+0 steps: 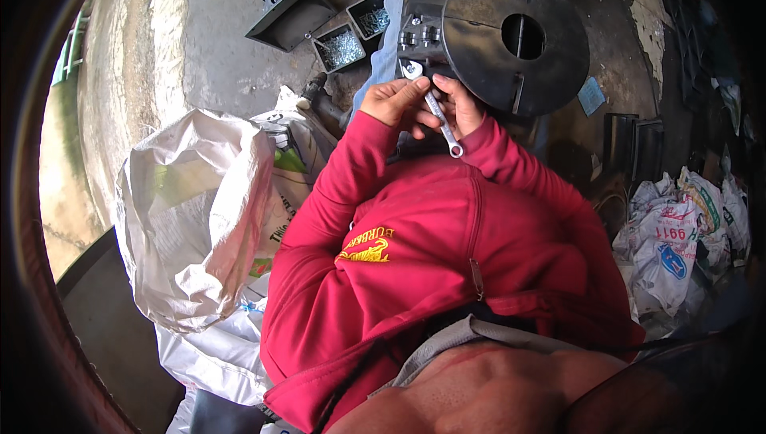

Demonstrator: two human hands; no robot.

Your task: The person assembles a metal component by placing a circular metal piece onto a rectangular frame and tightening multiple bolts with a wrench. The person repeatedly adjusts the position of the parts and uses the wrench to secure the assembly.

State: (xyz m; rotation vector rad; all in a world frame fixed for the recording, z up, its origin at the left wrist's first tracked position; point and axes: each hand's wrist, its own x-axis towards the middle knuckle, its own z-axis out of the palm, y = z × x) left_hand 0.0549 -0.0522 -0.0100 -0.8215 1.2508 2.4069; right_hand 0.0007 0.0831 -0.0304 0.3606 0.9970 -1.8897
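Note:
A silver combination wrench (448, 132) slants across the space between my hands, its open end by a bolt on the black bracket and its ring end toward my body. My left hand (391, 101) is closed on the wrench near its open end, thumb along the shaft. Just right of the shaft, my right hand (463, 107) has its fingers curled close to the bracket's lower edge; what lies in them is hidden. The dark metal bracket (435, 5) carries several bolts and joins a large black disc (479, 27) with a round hole and slots.
Small bins of screws (341, 49) stand left of the bracket, with an open black box (291, 17) beyond. A blue cloth (386, 51) lies under the bracket's left side. An open white sack (191, 218) sits at my left; printed bags (666, 246) lie at right.

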